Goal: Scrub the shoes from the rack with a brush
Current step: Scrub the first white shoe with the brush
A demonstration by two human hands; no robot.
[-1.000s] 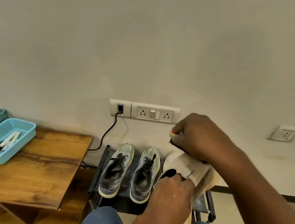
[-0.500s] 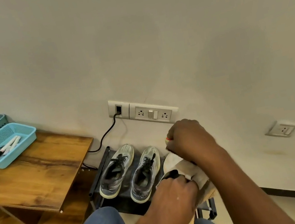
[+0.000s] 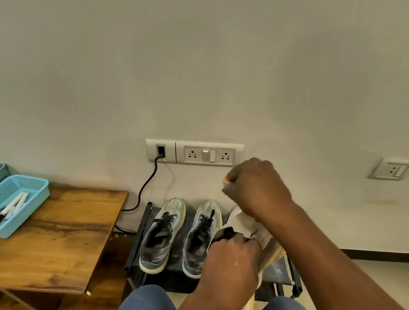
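Brush point(image 3: 226, 182) mostly hidden under right hand point(image 3: 258, 186); bristles unseen.

The left hand point(image 3: 231, 260) is held low and near, its back turned up, with the fingers point(image 3: 243, 241) curled tightly round the edge of the pale shoe point(image 3: 246, 225). The right hand point(image 3: 258, 186) is raised just beyond those fingers, knuckles up, closed in a fist round the brush point(image 3: 226, 182), of which only a small end is seen past the fingers. Both forearms are bare and are stretched forward from the lower edge; the knees are seen below them.
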